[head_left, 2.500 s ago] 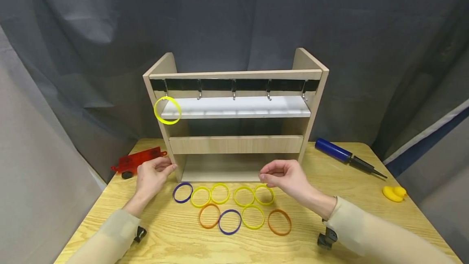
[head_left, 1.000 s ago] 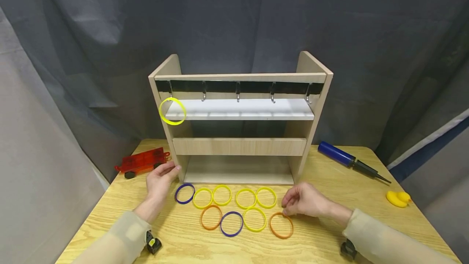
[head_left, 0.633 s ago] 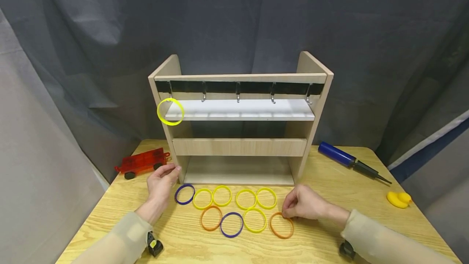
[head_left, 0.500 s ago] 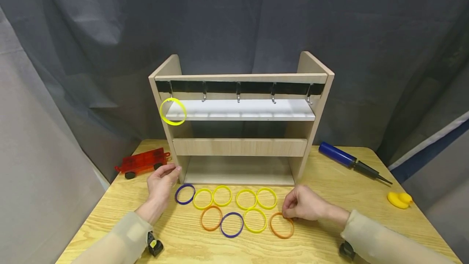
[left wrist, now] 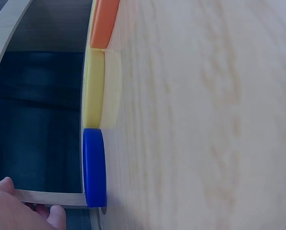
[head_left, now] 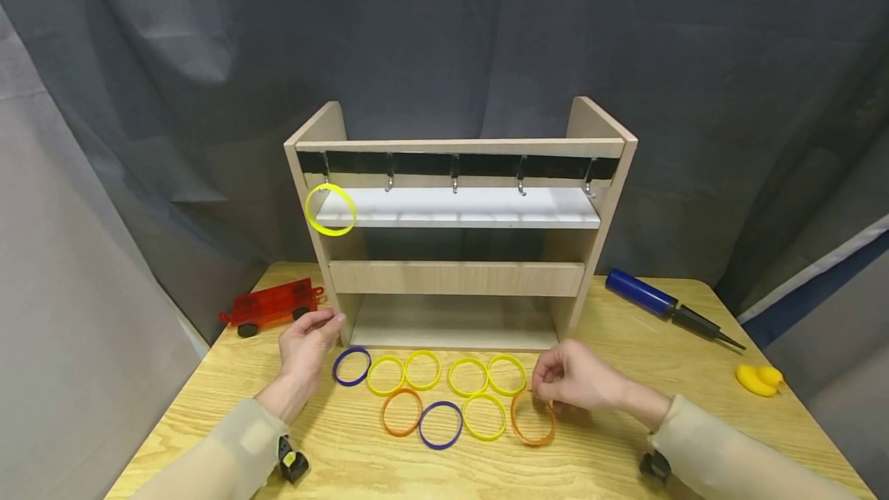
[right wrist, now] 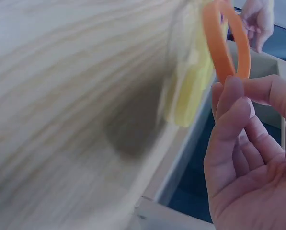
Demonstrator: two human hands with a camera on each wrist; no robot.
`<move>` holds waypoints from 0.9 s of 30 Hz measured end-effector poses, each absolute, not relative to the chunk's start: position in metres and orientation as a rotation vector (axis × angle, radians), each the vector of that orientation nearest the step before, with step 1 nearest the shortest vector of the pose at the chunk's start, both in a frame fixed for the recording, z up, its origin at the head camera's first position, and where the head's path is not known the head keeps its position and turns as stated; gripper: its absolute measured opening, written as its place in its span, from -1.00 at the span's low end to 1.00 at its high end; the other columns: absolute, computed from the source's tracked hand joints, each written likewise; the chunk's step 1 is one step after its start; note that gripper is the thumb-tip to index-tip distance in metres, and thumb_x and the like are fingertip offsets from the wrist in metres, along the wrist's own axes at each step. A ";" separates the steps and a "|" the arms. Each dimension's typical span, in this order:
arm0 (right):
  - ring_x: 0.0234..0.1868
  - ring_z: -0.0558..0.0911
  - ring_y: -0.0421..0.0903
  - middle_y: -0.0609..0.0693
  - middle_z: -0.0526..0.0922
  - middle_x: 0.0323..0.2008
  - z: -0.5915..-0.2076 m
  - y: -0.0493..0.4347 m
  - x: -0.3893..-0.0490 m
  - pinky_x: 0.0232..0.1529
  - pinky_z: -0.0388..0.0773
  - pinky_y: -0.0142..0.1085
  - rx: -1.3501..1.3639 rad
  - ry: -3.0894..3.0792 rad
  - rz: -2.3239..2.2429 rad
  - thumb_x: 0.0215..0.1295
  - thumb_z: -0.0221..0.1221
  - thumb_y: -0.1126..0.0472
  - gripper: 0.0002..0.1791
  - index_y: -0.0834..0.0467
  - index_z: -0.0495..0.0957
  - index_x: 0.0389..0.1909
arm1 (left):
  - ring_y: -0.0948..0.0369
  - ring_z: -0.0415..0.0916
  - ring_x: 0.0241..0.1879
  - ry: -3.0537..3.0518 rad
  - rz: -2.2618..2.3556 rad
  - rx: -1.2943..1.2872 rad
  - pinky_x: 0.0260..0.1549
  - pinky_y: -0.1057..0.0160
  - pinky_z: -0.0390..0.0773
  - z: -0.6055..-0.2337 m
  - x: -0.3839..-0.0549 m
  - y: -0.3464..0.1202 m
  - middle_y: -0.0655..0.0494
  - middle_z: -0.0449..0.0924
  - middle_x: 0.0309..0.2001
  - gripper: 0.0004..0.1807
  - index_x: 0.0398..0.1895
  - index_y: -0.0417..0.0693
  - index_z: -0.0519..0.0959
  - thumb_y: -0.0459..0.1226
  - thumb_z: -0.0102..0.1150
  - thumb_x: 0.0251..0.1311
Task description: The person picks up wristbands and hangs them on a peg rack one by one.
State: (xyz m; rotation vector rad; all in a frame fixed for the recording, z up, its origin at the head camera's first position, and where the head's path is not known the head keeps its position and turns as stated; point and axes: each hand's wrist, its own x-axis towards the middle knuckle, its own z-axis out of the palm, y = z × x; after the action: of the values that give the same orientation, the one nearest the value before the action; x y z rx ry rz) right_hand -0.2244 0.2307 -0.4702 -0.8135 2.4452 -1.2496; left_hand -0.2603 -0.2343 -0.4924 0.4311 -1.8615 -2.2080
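Observation:
My right hand (head_left: 582, 378) pinches the orange ring (head_left: 515, 427) between thumb and fingertips at its far edge. In the right wrist view that orange ring (right wrist: 218, 45) stands up from the fingertips, tilted off the table. My left hand (head_left: 305, 342) is at the wooden rack's left side panel; in the left wrist view the left hand (left wrist: 23, 211) has thumb and fingers on either side of the panel edge (left wrist: 51, 197). On the table before the rack lie several yellow rings (head_left: 484, 437), a second orange ring (head_left: 384, 421) and two dark blue rings (head_left: 441, 447).
The wooden rack (head_left: 454, 278) bears a row of metal hooks (head_left: 454, 182); a yellow ring (head_left: 352, 214) hangs on the leftmost. A red toy wagon (head_left: 271, 304) lies left. A blue hand pump (head_left: 639, 292) and yellow rubber duck (head_left: 757, 380) lie right.
My right hand has come from above the yellow rings to the right-hand orange ring, taken hold of its far edge and raised it slightly. The left hand stays at the rack's side panel.

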 end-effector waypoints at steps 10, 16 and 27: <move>-0.53 0.71 -0.31 0.30 0.85 -0.39 -0.444 0.210 -0.228 -0.56 0.69 -0.40 -0.901 2.362 -1.403 0.31 0.43 0.44 -0.97 0.29 0.80 -0.26 | 0.38 0.79 -0.26 -1.850 -2.222 0.431 -0.06 0.37 0.85 -0.492 -0.260 -0.235 0.41 0.88 -0.31 -0.88 -0.17 0.04 0.83 -0.37 0.57 0.36; -0.44 0.78 -0.29 0.36 0.89 -0.28 -0.420 0.193 -0.229 -0.45 0.80 -0.30 -0.872 2.356 -1.441 0.34 0.43 0.42 -0.89 0.37 0.80 -0.15 | 0.38 0.81 -0.25 -1.847 -2.231 0.432 -0.03 0.37 0.86 -0.490 -0.260 -0.235 0.41 0.88 -0.31 -0.87 -0.17 0.02 0.82 -0.39 0.58 0.35; -0.32 0.86 -0.21 0.27 0.91 -0.22 -0.381 0.160 -0.231 -0.29 0.89 -0.25 -0.858 2.354 -1.586 0.42 0.38 0.39 -0.78 0.40 0.81 0.01 | 0.38 0.81 -0.23 -1.856 -2.245 0.428 0.01 0.35 0.86 -0.490 -0.261 -0.237 0.40 0.87 -0.28 -0.87 -0.11 -0.01 0.83 -0.38 0.57 0.36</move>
State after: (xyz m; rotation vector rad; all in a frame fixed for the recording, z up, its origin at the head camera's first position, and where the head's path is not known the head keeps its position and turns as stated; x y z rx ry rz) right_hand -0.2312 0.1603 -0.3806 -0.8577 2.3535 -1.5861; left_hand -0.2608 -0.2365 -0.4902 0.4283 -1.8557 -2.2451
